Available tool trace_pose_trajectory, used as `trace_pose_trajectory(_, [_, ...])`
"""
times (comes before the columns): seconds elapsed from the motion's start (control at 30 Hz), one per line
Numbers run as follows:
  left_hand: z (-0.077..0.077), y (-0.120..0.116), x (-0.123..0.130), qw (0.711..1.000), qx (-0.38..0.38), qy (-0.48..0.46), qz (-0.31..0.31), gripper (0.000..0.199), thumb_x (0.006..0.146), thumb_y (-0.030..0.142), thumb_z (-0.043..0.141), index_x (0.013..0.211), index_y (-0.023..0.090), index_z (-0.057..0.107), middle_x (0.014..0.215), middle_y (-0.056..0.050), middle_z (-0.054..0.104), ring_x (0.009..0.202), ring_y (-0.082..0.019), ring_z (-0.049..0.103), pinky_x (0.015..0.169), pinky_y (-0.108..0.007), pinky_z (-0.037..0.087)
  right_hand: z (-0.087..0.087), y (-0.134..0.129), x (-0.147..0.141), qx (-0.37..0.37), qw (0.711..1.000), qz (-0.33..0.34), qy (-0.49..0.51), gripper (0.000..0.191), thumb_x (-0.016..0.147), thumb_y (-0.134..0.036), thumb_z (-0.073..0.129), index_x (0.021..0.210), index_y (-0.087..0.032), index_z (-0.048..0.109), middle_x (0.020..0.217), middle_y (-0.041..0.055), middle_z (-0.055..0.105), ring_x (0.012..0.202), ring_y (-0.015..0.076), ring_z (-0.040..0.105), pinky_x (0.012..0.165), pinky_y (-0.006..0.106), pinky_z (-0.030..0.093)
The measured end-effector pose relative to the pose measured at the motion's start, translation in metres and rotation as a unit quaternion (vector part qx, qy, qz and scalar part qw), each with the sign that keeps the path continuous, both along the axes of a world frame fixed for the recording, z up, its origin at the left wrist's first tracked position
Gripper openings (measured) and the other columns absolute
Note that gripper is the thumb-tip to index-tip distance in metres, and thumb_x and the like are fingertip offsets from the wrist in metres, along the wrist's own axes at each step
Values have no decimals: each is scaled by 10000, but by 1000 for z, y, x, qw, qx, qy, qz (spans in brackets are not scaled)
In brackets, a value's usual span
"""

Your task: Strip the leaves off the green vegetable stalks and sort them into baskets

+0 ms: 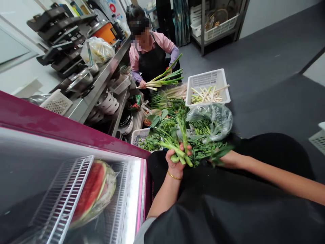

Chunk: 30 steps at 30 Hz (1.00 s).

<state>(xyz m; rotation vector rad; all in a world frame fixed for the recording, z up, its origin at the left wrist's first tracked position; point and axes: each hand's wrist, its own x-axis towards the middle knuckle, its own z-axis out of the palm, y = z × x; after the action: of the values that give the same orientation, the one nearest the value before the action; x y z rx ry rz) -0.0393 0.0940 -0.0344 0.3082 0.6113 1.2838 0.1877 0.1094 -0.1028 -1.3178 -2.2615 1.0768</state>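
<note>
My left hand [176,162], with a gold bangle at the wrist, is closed around the thick pale-green stems of a few leafy green vegetable stalks [185,132]. Their leafy tops point away from me. My right hand [228,158] is low to the right, gripping dark green leaves [220,153] that cover most of its fingers and are blurred. Below and beyond both hands lies a heap of loose greens [203,149]. A clear plastic bag [220,120] with more green stalks rests just past it. At the left, a white basket [135,137] holds small green pieces.
A co-worker [152,56] crouches opposite, holding long scallions [165,80]. A white basket [224,79] of pale cut stalks stands on the floor. Close at left is an open fridge [142,169] with a wrapped cut watermelon [91,189]; a steel counter [86,105] runs behind it.
</note>
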Motion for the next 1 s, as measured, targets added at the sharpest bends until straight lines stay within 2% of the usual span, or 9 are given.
trace_pose_trajectory(0.07, [3,-2,0,1000,-8,-2,-15,337,535,363,669,808,173,614,637,-27,536,733,-223,585,566,-290,420,9,10,20,-28,998,12,-46,314,561,-483,733,584,-191,619,552,62,602,597,244,623,580,340,493])
trace_pose_trajectory(0.13, [4,-4,5,999,-16,-1,-38,389,523,382,672,850,179,616,611,-18,517,698,-224,578,542,-288,408,33,26,22,-43,999,9,-11,361,591,-486,716,758,-171,654,665,79,641,658,239,628,589,326,483])
trace_pose_trajectory(0.23, [2,-5,14,995,-24,27,-91,393,514,442,663,794,171,608,618,-37,549,667,-234,589,548,-310,417,78,49,-1,-121,964,21,236,495,755,-497,595,1133,-183,535,871,78,661,736,192,628,565,269,470])
trace_pose_trajectory(0.37, [-3,-6,19,986,-6,110,-128,389,527,515,615,664,152,582,688,-99,608,700,-273,623,667,-392,459,105,57,-32,-154,915,-22,372,319,782,-502,586,797,-196,493,518,-42,513,421,104,457,431,234,366])
trace_pose_trajectory(0.53, [-2,-7,22,990,4,128,-61,322,581,455,585,703,160,621,714,-92,621,749,-270,621,688,-381,454,91,45,-40,177,947,-143,227,331,838,-410,539,606,-206,421,541,-9,465,523,119,438,534,256,345])
trace_pose_trajectory(0.67, [5,-7,25,999,-7,50,-4,279,612,420,608,741,173,617,712,-48,591,734,-192,584,628,-298,430,69,24,-30,351,928,-29,119,274,891,-287,420,696,-202,594,608,33,509,588,140,464,579,266,345])
trace_pose_trajectory(0.8, [10,-7,14,1000,3,11,19,377,574,434,650,871,204,616,663,-19,523,729,-179,546,558,-262,399,48,11,2,194,974,95,71,227,843,-371,530,794,-208,679,727,58,606,619,153,533,570,268,391])
trace_pose_trajectory(0.87, [8,-8,11,1000,0,22,-1,424,550,467,666,883,210,612,623,-10,486,683,-180,529,519,-259,384,54,15,14,58,992,82,82,322,720,-446,674,933,-206,694,800,62,640,628,163,568,552,272,423])
trace_pose_trajectory(1.0, [1,-13,17,997,-15,6,-73,430,493,497,705,789,198,621,591,-11,488,628,-183,535,490,-259,377,94,38,1,-178,931,30,319,590,740,-501,630,1236,-191,553,1032,95,649,700,164,634,533,261,471])
